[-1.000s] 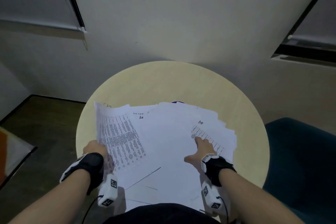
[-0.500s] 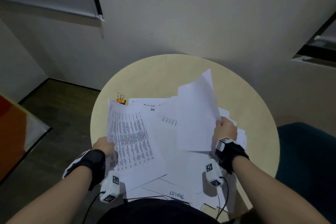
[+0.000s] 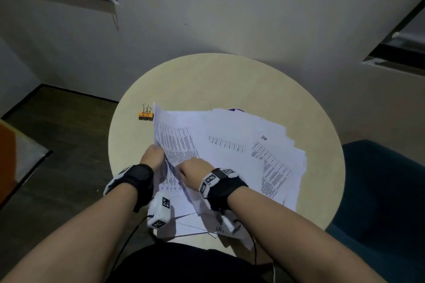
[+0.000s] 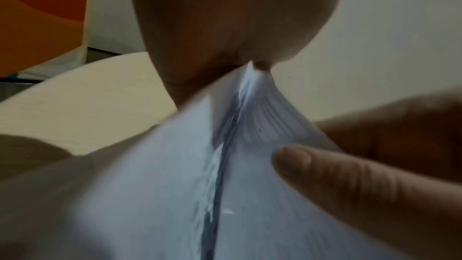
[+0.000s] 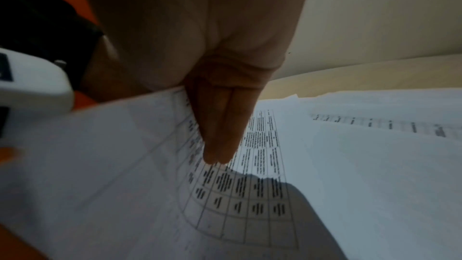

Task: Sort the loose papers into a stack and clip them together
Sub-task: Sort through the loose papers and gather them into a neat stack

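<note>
- Head view: the papers lie fanned over the near half of the round table, some corners hanging past its near edge (those could slide off if the pile is nudged toward the person). The left hand pinches the left edge of a raised printed sheet, and the right hand lies on the same sheet just beside it. The orange binder clip sits by the table's far-left edge, just beside the lifted sheet's top corner; a careless sweep of that sheet could knock it off
- Left wrist view: the left hand is clamped on a bunched paper edge, thumb against fingers. The picture is blurred, so I cannot tell how many sheets it holds; a tight pinch risks creasing them. A finger of the other hand touches the paper from the right
- Right wrist view: the right hand has its fingers straight and together, pressing the gridded sheet, gripping nothing. Pressing while the left pulls could tear or skew the sheet
</note>
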Tool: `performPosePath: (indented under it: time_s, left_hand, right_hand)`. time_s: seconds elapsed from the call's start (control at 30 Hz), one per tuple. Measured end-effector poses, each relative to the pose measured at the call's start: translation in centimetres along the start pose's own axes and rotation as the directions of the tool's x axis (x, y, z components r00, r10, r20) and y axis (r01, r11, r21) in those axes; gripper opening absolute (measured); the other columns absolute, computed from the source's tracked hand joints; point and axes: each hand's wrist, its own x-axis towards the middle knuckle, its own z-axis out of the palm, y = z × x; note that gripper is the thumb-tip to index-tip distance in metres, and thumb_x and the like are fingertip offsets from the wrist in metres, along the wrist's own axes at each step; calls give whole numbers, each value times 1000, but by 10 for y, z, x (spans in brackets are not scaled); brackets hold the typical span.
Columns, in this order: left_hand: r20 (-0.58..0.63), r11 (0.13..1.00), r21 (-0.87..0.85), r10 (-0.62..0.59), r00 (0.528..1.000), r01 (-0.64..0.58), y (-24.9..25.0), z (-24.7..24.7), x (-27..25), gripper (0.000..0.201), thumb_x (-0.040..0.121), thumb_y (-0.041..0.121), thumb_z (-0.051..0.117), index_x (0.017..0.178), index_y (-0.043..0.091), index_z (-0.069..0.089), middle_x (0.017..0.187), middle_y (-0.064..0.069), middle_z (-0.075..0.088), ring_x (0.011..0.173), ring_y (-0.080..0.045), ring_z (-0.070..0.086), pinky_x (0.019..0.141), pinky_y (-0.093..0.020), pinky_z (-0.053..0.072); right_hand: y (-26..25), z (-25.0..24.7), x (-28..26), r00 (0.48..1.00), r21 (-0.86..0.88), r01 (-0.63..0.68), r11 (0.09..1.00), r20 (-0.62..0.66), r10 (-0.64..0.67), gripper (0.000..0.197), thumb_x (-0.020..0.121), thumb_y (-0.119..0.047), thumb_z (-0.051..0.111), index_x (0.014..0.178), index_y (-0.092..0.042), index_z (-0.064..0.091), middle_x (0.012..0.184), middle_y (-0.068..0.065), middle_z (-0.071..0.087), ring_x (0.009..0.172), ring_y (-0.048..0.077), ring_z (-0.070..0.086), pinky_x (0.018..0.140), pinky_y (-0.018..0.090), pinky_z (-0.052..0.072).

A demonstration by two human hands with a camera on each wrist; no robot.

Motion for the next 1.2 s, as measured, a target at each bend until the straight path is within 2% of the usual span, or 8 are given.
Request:
performPosePath:
  time_s: [0.13, 0.2, 0.3, 0.43, 0.67, 0.97, 1.07, 1.2]
  left_hand:
    - [-25, 996, -68, -51, 998, 49, -10, 4, -4, 68, 90, 64, 37, 115, 5, 59, 109, -11, 61, 107, -33, 60, 93, -35, 44]
    - [-56, 1000, 2, -24, 998, 24, -18, 2, -4, 35, 85, 36, 62, 99, 5, 66, 94, -12, 67, 85, -29, 63, 77, -31, 50]
    - [-118, 977, 208, -31, 993, 55, -24, -9, 1, 18, 88, 9, 56, 100, 0, 66, 98, -21, 67, 82, -31, 60, 66, -26, 42]
    - [-159, 952, 285, -66, 985, 110, -28, -26, 12, 26, 92, 7, 51, 112, -5, 62, 115, -24, 63, 106, -39, 59, 75, -30, 38]
    - [-151, 937, 333, -58, 987, 106, -45, -44, 12, 27, 88, 16, 62, 106, -4, 64, 107, -22, 67, 99, -37, 63, 77, -33, 45]
    - [-188, 938, 300, -121, 975, 174, -76, -67, 11, 26, 88, 12, 60, 109, -3, 64, 108, -21, 67, 99, -36, 64, 80, -36, 49]
    - [-189, 931, 326, -107, 976, 165, -66, -60, 13, 25, 88, 9, 58, 106, -7, 61, 107, -24, 64, 102, -39, 62, 77, -37, 47]
    - [-95, 942, 328, -42, 995, 71, -43, -33, 15, 13, 87, 10, 57, 89, -3, 58, 86, -18, 59, 85, -33, 61, 65, -32, 41]
  right_hand:
    - [-9, 4, 2, 992, 128, 64, 990, 101, -77, 31, 100, -39, 43, 109, -15, 62, 103, 19, 68, 83, 29, 55, 72, 32, 41]
    - [-2, -1, 0, 993, 226, 15, 974, 107, -40, 50, 98, -53, 38, 137, -24, 49, 126, 12, 63, 108, 29, 58, 90, 35, 43]
    - [39, -7, 2, 996, 183, -89, 979, 38, 83, 57, 96, -56, 37, 141, -21, 45, 145, 8, 48, 131, 26, 47, 109, 38, 36]
    - [112, -10, -12, 922, 92, -386, 918, 26, 385, 87, 71, -68, 66, 133, -13, 39, 137, 14, 47, 125, 31, 46, 97, 40, 43]
    - [150, 3, -23, 807, 173, -586, 792, 213, 551, 135, 62, -31, 89, 151, -30, -13, 161, 10, -7, 148, 35, 6, 110, 58, 30]
    - [140, -7, -9, 788, 129, -615, 778, 56, 614, 54, 77, -32, 69, 122, -10, 48, 117, 12, 60, 91, 26, 54, 71, 32, 45]
    - [143, -44, -21, 640, 315, -669, 674, -218, 737, 15, 90, -25, 50, 92, -10, 53, 97, 14, 61, 84, 31, 56, 68, 33, 44]
    - [128, -94, -39, 448, 446, -532, 720, -574, 686, 21, 95, -16, 43, 110, -6, 55, 105, 19, 58, 94, 38, 58, 72, 39, 43]
